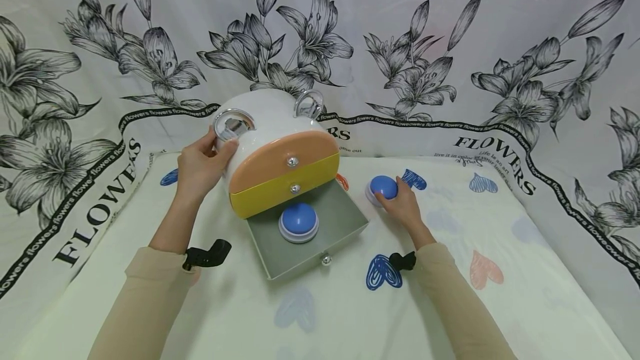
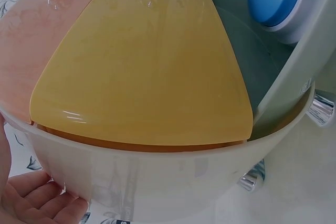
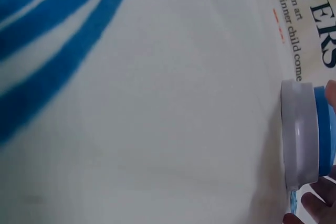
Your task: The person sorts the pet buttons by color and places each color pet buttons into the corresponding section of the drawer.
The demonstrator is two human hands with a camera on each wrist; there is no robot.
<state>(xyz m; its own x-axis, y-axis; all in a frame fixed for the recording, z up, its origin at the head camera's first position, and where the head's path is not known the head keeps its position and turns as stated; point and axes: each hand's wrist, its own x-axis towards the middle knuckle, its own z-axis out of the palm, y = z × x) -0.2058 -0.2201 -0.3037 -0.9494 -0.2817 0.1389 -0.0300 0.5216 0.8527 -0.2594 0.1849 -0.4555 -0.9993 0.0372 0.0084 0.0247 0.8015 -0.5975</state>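
A small drawer cabinet (image 1: pixel 266 105) with a rounded white shell stands tilted on the cloth. Its orange drawer (image 1: pixel 265 161) and yellow drawer (image 2: pixel 142 72) are closed; the lowest, a grey-green drawer (image 1: pixel 345 204), is pulled out. Inside it lies a blue push button (image 1: pixel 299 219) on a white base. My left hand (image 1: pixel 201 166) holds the shell's left side, thumb below a silver ring, other fingers round the side. To the right of the cabinet, my right hand (image 1: pixel 404 204) grips a second blue push button (image 1: pixel 383 186) by its edge. Its white base (image 3: pixel 300 135) is at the cloth.
Silver rings (image 1: pixel 310 104) stick up from the shell's top. A silver knob (image 1: pixel 326 259) sits on the open drawer's front. White cloth with hearts (image 1: pixel 485 269) covers the table, and a flower-printed curtain (image 1: pixel 410 60) hangs behind the cabinet.
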